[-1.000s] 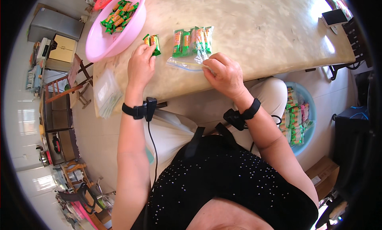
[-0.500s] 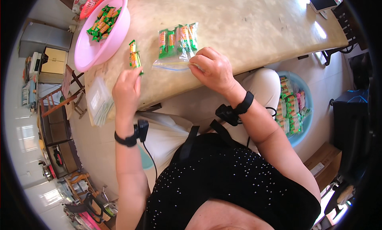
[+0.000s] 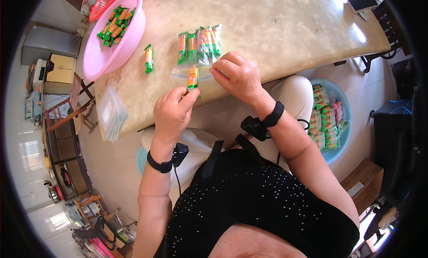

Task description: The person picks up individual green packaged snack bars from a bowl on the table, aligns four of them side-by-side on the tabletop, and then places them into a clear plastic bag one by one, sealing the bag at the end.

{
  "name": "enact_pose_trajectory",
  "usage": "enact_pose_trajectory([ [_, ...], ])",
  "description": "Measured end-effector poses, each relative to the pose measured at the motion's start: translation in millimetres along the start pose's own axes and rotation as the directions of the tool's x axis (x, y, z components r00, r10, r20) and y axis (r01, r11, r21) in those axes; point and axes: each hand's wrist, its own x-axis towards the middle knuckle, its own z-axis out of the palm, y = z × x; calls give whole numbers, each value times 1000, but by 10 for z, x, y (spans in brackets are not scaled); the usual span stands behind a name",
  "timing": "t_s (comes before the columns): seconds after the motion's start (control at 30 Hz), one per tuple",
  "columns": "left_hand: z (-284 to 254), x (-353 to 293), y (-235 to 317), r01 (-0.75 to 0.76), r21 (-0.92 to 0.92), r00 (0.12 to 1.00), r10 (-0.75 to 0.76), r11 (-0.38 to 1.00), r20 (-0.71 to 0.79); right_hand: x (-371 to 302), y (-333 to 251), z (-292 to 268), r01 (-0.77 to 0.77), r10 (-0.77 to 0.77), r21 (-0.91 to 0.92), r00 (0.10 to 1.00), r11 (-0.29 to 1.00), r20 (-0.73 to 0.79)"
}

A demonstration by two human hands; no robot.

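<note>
The left hand [image 3: 171, 113] pinches a small oblong snack packet of glossy green and orange foil [image 3: 192, 78] between thumb and forefinger, its fingers closed on the packet's lower end. The packet stands with its long axis running away from the person, its upper end pointing at the open mouth of a clear, thin plastic bag [image 3: 196, 57] that lies flat on the pale, mottled stone-look tabletop [image 3: 285, 30]. Inside the bag four like packets lie side by side, their long axes also pointing away from the person. The right hand [image 3: 236, 75] rests at the bag's near edge, its fingers curled and gripping the film of the mouth just beside the held packet. One more green and orange packet [image 3: 148, 58] lies loose on the tabletop to the left, lengthwise away from the person. Beyond it stands a round, smooth pink plastic basin [image 3: 129, 39] heaped with more packets. A stack of flat clear bags [image 3: 111, 113] hangs over the tabletop's left edge.
</note>
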Motion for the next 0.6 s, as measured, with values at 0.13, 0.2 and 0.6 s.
enact_pose_trajectory([
  [0.13, 156, 99, -71, -10, 73, 1000, 11, 997, -10, -12, 13, -11, 11, -11, 8, 1000, 1000, 6],
  [0.2, 207, 137, -109, -9, 135, 999, 14, 991, -41, -20, -4, -8, -21, 21, 21, 1000, 1000, 21],
  [0.6, 375, 323, -292, 28, 129, 995, -15, 991, -102, -31, 1, -14, -7, 6, 14, 999, 1000, 41],
])
